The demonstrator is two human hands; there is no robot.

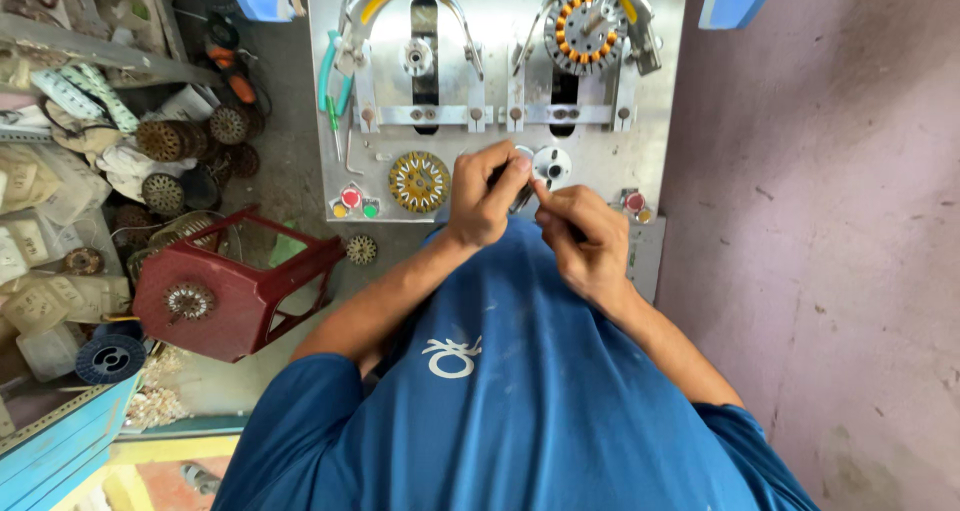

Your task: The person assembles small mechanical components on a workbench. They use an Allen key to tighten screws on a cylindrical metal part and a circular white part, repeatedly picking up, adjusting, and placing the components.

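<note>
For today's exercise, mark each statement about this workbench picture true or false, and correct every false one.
1. Both hands are raised together in front of the metal panel. True.
2. The left hand rests on the red stool. False: the red stool stands off to the side, untouched.
3. A wound stator with orange and copper coils sits in the panel's upper right fixture. True.
4. The person wears a green shirt. False: the shirt is blue.
5. The right hand pinches something small at its fingertips. True; what it is cannot be told.
6. A flat yellow stator disc lies on the panel beside the left hand. True.
</note>
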